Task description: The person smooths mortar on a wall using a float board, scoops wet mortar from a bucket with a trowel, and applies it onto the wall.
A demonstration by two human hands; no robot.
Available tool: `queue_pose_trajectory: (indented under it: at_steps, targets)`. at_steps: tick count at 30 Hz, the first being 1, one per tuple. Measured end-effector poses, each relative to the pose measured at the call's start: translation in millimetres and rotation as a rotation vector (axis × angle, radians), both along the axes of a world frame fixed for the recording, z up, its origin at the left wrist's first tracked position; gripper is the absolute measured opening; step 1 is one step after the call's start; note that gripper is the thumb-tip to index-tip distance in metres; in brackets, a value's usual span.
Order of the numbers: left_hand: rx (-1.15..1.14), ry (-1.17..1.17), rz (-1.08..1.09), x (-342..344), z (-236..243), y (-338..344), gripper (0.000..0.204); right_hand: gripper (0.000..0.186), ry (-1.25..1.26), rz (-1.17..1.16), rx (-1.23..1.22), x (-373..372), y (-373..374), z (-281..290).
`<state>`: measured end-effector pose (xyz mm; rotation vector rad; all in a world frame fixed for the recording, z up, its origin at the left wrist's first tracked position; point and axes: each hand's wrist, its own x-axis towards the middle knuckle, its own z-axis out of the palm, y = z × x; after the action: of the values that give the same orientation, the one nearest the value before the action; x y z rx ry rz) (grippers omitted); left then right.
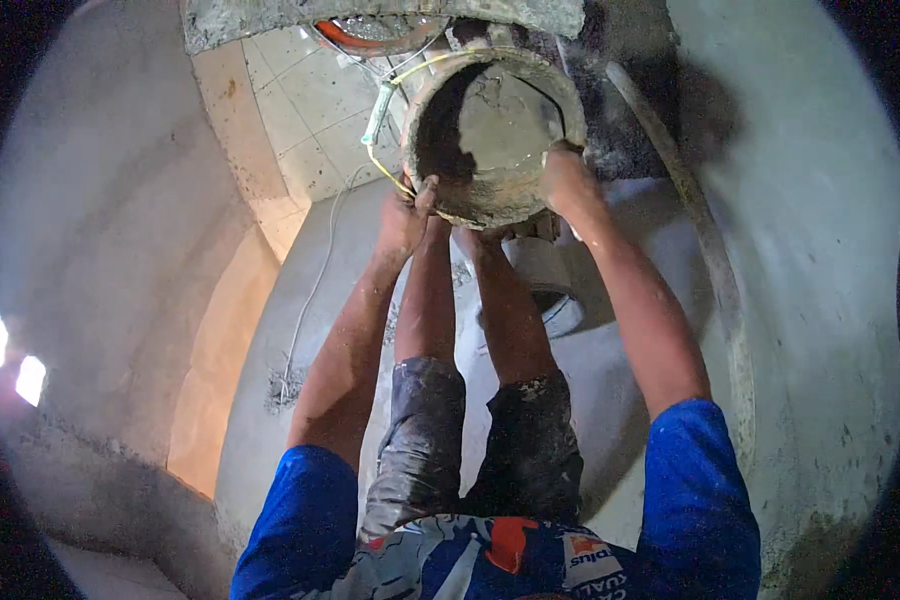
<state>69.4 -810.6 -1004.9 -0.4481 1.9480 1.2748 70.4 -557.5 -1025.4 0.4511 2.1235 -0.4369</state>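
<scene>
A round, mortar-crusted bucket [440, 200] is out in front of me, its mouth facing up toward me. Wet grey mortar [505, 125] lies inside it. My left hand [407, 215] is closed on the near-left rim, thumb over the edge. On the right side of the rim, my right hand [568, 180] is closed too, its fingers partly hidden. A yellow wire handle with a pale green grip [378, 115] hangs along the bucket's left side. A thin dark curved line runs down the inner right wall to my right hand; I cannot tell what it is.
Beyond the bucket, an orange-rimmed container [380, 42] sits partly under a rough concrete edge [370, 22]. A long pipe or hose [685, 185] runs down the right side. A white cord [315, 285] trails across the floor at left. Plastered walls rise on both sides.
</scene>
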Motion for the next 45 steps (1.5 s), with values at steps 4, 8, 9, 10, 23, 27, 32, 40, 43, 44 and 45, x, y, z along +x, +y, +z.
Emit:
queue_pose_trajectory:
  at_steps: [4, 8, 9, 10, 23, 27, 32, 40, 43, 44, 45]
  targets:
    - [0.029, -0.023, 0.017, -7.4, 14.9, 9.3, 0.034, 0.029, -0.224, -0.201, -0.354, 35.7, -18.8, -10.4]
    - [-0.005, 0.006, -0.004, -6.9, 14.0, 14.7, 0.032, 0.037, -0.21, 0.146, -0.384, 32.7, -40.8, 10.3]
    - [-0.011, 0.008, -0.007, -8.6, 14.4, 11.8, 0.032, 0.037, -0.206, 0.144, -0.389, 27.8, -38.7, 23.9]
    - [0.012, 0.042, 0.011, -6.3, 12.2, 8.9, 0.032, 0.036, -0.113, 0.14, -0.384, 29.7, -33.1, 35.9]
    - [0.023, -0.008, -0.016, -0.2, -2.2, 4.8, 0.034, 0.016, -0.308, -0.226, -0.324, -3.0, 18.9, -44.0]
    - [-0.06, -0.093, -0.084, -4.5, 5.2, 8.9, 0.034, 0.015, -0.399, -0.141, -0.367, -25.2, -12.9, 2.9]
    - [-0.042, 0.074, -0.004, 0.5, 6.8, 22.2, 0.03, 0.016, -0.076, 0.166, -0.387, -4.2, 0.8, 23.7]
    - [-0.047, 0.042, -0.009, -1.5, 13.7, 21.2, 0.031, 0.014, 0.28, 0.404, -0.056, -23.4, 52.8, 12.5]
    - [0.01, -0.084, -0.001, -0.7, 7.8, 42.7, 0.032, 0.015, 0.436, 0.883, -0.086, 41.1, 69.6, -83.8]
    - [-0.003, -0.164, 0.053, 1.2, 10.8, 41.4, 0.032, 0.016, 0.508, 1.037, -0.125, 49.5, 59.1, -85.2]
    - [-0.092, 0.018, 0.038, 2.5, 12.1, 10.9, 0.031, 0.018, 0.168, 0.195, -0.516, 42.9, 22.3, -51.9]
